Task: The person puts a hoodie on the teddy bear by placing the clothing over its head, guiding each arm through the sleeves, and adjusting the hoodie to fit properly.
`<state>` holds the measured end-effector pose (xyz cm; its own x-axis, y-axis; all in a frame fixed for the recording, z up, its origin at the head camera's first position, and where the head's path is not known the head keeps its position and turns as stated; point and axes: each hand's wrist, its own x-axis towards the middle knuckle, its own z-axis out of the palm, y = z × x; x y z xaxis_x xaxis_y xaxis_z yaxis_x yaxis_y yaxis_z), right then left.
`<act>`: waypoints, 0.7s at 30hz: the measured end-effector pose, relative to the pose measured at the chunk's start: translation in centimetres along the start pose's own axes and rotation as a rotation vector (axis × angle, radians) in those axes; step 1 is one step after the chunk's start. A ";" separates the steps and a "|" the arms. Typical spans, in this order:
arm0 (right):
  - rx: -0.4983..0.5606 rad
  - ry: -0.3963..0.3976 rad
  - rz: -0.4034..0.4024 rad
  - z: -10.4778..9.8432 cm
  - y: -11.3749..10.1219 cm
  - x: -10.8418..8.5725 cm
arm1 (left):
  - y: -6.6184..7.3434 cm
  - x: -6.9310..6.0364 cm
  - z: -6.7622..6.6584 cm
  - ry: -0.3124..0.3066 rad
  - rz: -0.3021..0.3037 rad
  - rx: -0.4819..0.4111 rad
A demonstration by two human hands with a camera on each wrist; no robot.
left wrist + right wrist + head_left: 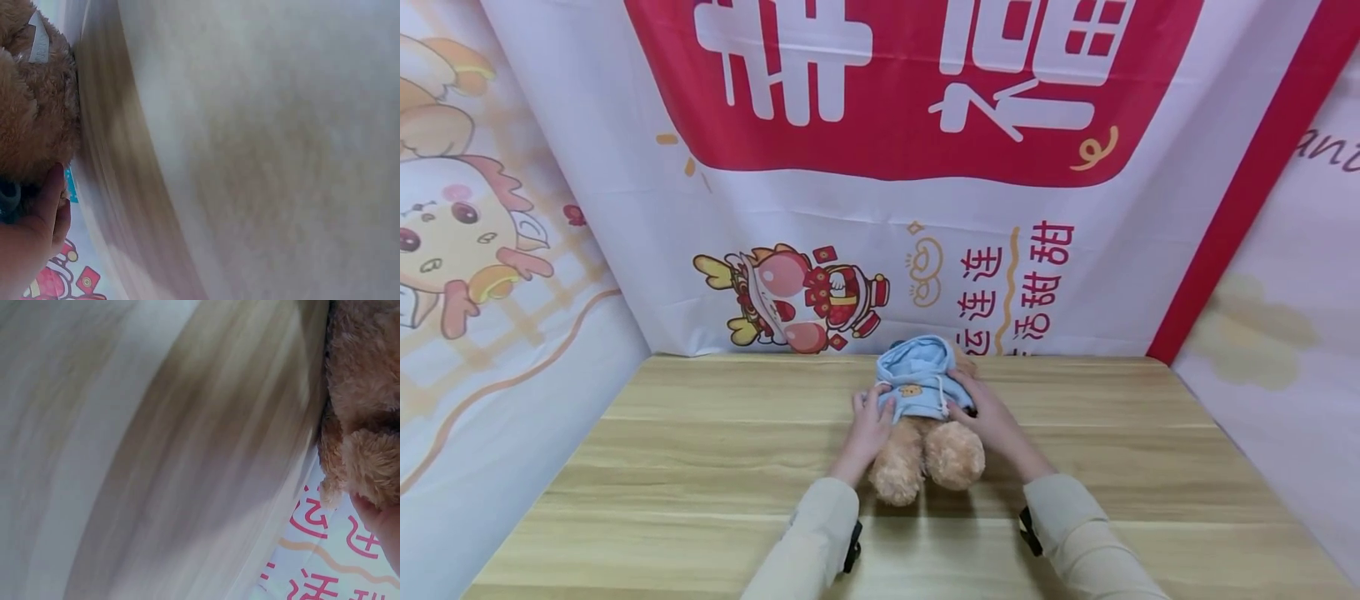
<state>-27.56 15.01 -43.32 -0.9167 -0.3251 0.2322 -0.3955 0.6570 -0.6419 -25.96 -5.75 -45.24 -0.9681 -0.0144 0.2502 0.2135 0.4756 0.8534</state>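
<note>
A light-brown plush toy (895, 471) in a blue hoodie (917, 404) is at the table's far edge, legs towards the camera. The hood hides most of its head; some fur shows beside it. My left hand (870, 427) grips the hoodie's left side, thumb on its front. On the right side, my right hand (992, 417) holds it the same way. In the left wrist view, my left hand (34, 240) touches brown fur (37, 119), with a white tag (39, 40) above. The right wrist view shows my right hand (382, 528) against the fur (365, 369).
The wooden table (700, 475) meets a white and red printed cloth (647, 208) right behind the toy. Printed cloths also hang at the left (482, 400) and right (1285, 333). Dark straps are partly visible below both sleeves.
</note>
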 end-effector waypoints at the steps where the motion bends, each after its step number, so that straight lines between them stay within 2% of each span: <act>1: 0.000 -0.002 0.001 -0.1 0.1 -0.1 | 0.0 0.0 0.0 -0.004 -0.001 0.001; 10: -0.019 -0.007 -0.070 -0.9 0.4 -0.8 | 0.4 -0.6 0.3 -0.032 -0.006 -0.014; 14: -0.028 -0.003 -0.061 -1.1 0.5 -1.1 | 0.4 -0.9 0.3 -0.046 -0.014 0.015; 21: -0.103 0.037 -0.026 -1.5 0.5 -1.7 | 0.6 -1.4 -0.5 -0.132 -0.028 0.102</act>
<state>-26.30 16.93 -42.91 -0.9066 -0.3190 0.2761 -0.4214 0.7154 -0.5573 -24.39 -5.84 -44.87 -0.9837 0.0842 0.1592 0.1787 0.5635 0.8065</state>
